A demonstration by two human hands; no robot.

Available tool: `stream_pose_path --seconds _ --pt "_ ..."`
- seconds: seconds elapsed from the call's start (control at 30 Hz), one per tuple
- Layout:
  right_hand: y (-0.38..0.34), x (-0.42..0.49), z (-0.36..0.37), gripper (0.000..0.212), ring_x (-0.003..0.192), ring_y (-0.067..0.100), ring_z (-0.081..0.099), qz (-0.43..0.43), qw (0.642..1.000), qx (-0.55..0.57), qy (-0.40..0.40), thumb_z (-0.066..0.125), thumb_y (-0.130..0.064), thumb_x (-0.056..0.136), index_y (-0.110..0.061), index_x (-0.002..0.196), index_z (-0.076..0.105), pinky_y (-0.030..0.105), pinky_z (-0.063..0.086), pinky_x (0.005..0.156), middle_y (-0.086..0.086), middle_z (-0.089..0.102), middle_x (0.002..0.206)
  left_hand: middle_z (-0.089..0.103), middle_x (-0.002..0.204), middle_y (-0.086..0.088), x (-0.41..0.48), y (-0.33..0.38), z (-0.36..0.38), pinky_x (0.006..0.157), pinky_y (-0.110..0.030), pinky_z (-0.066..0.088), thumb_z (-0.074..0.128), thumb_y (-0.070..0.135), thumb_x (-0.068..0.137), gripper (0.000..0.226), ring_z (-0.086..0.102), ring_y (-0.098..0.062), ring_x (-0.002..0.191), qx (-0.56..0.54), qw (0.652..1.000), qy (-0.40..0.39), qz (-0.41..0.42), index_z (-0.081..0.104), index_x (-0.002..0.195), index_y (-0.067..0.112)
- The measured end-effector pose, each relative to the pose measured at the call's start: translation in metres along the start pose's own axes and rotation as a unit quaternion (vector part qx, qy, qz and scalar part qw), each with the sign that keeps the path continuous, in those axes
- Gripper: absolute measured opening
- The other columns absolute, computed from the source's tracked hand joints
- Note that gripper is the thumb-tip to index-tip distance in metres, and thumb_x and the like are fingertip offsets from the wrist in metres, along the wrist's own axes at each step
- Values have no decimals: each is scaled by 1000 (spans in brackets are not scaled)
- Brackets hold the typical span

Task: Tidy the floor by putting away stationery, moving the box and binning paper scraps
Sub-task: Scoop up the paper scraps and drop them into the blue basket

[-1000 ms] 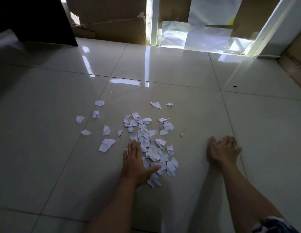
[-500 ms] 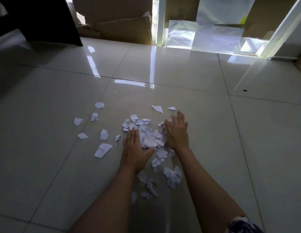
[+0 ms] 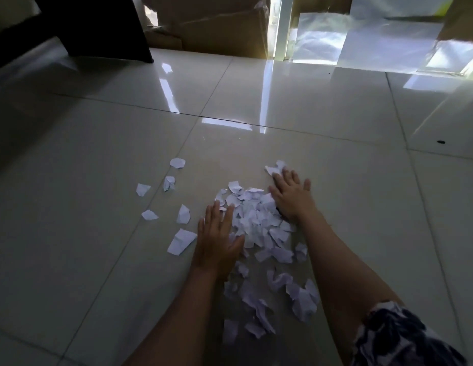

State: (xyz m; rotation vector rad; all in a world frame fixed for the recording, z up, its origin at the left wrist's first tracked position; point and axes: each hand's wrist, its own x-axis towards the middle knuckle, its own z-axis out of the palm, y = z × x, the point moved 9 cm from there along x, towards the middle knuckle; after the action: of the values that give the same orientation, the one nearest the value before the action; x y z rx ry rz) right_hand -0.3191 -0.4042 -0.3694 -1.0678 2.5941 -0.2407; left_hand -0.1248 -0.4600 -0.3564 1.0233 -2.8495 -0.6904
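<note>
A pile of torn white paper scraps [image 3: 256,220] lies on the glossy tiled floor between my two hands. My left hand [image 3: 217,239] rests flat on the floor at the pile's left edge, fingers together and pointing away. My right hand [image 3: 291,194] lies flat at the pile's far right, fingers spread, fingertips touching two far scraps [image 3: 275,167]. More scraps [image 3: 301,299] trail back between my forearms. Several loose scraps [image 3: 181,241] lie scattered to the left of the pile. Neither hand holds anything.
Large cardboard boxes [image 3: 219,25] stand against the far wall. A dark piece of furniture [image 3: 92,25] stands at the far left. Bright plastic-covered panels [image 3: 362,40] are at the far right. A small dark speck [image 3: 440,141] lies on the floor to the right.
My right hand swept in from the bare floor on the right to the pile, then reached farther to the far scraps. The scraps are bunched tighter between my hands.
</note>
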Motion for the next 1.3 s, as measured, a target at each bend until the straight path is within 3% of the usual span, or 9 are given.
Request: stream_pose_path --seconds 0.2,0.37,0.53,0.67,0.73,0.83,1.0,1.2,1.3 --pt "-31 -37 15 48 149 22 -3 -61 998 29 -5 22 -32 102 -22 150 22 46 -7 118 3 6 161 7 161 -9 -1 14 16 120 -39 0 -9 50 68 91 1 -25 149 24 999 -20 17 17 150 21" --pt "6 -83 -4 47 149 19 8 39 983 156 90 34 -35 100 -16 144 37 42 -3 118 6 18 159 19 158 -9 -5 12 20 120 -38 2 -3 45 76 83 8 -24 149 -10 1000 -12 16 28 148 16" --pt "38 -166 3 90 145 10 -10 64 985 132 95 34 -69 77 -20 150 16 38 -18 113 -1 2 160 13 160 -7 0 8 9 120 -37 4 30 33 96 56 7 -21 149 -56 998 -22 -10 24 149 15" --pt "26 -196 31 105 141 8 -26 47 996 48 66 7 -89 67 -26 150 -10 25 -41 100 -9 -25 152 3 161 -4 3 6 4 120 -38 3 35 27 100 55 0 -23 149 -66 997 -39 -13 14 151 19" --pt "14 -194 43 101 140 11 -28 59 996 28 65 -7 -84 68 -23 148 -16 25 -40 101 -6 -28 151 4 161 -4 4 4 6 120 -37 2 31 27 101 54 -1 -24 149 -67 996 -59 -11 13 151 19" --pt "2 -181 50 94 141 14 -26 101 991 42 83 -16 -78 71 -21 145 -22 34 -25 109 2 -22 157 8 161 -5 2 3 10 120 -37 0 28 26 102 49 0 -24 149 -41 996 -82 3 19 150 20" --pt "-3 -143 36 70 148 23 -14 134 983 74 103 17 -53 97 -19 150 -11 38 -16 115 10 -14 159 13 160 -5 0 8 14 119 -37 2 29 23 102 46 5 -24 149 -46 994 -92 26 27 148 22" --pt "-25 -92 48 57 148 29 -8 94 992 26 84 21 -39 101 -22 152 6 48 -13 115 10 -2 161 14 160 -7 4 9 20 120 -40 9 21 21 103 47 7 -28 148 71 992 -90 61 22 149 11" --pt "-44 -82 61 54 148 30 -7 55 995 -4 80 20 -34 101 -21 152 10 46 -17 111 8 3 161 12 159 -14 4 15 21 120 -43 10 19 27 101 52 8 -33 148 23 994 -90 53 24 148 5"
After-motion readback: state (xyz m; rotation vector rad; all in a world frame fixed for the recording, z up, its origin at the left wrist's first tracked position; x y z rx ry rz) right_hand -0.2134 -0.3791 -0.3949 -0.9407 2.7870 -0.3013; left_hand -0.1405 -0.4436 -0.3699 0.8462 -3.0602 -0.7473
